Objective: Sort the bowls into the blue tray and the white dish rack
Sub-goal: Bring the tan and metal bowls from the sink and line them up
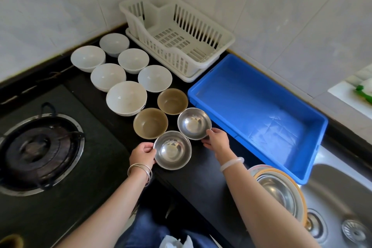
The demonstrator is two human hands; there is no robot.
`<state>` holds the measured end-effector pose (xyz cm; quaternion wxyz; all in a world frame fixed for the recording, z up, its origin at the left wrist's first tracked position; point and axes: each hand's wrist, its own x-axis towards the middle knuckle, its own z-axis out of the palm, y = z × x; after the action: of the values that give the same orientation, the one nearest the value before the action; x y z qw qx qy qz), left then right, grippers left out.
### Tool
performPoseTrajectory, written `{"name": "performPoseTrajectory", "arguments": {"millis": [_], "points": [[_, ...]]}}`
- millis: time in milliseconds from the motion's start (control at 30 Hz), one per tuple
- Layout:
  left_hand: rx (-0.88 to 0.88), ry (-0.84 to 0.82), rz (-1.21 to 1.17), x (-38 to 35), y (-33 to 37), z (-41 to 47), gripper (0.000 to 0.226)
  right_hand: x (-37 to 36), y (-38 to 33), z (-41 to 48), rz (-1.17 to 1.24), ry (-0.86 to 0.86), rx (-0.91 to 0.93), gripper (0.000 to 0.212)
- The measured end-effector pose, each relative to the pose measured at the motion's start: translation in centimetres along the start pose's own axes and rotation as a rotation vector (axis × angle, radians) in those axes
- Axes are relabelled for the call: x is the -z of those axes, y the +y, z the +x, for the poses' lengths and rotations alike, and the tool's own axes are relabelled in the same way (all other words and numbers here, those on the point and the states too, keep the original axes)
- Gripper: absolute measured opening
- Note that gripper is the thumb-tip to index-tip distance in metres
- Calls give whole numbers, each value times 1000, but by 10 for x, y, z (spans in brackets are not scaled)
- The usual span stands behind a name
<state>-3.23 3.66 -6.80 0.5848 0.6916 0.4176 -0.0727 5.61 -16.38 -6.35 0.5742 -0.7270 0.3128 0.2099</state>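
Hands: my right hand (216, 140) holds the steel bowl (194, 123) just left of the blue tray (259, 167) | my left hand (143, 154) holds the other steel bowl (172, 150), farther left | white dish rack (227, 38) behind the tray

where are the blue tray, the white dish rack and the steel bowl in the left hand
blue tray (259, 106), head view, on its bare floor
white dish rack (173, 40), head view, on its slotted floor
near steel bowl (172, 150), head view, on the middle of its inside
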Motion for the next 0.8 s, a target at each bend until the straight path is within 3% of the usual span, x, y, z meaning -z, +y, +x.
{"name": "performPoseTrajectory", "arguments": {"millis": [267, 433, 633, 800], "points": [[-214, -56, 325, 9, 18, -20, 33, 30, 8, -30, -257, 75, 216, 37], [-407, -123, 395, -13, 38, -44, 25, 78, 19, -63, -388, 279, 369, 27], [-509, -410, 443, -77, 44, -81, 19, 143, 62, -104, -493, 601, 397, 22], [-609, -594, 622, -138, 28, -125, 26, 192, 121, -125, -565, 746, 162, 43]]}}
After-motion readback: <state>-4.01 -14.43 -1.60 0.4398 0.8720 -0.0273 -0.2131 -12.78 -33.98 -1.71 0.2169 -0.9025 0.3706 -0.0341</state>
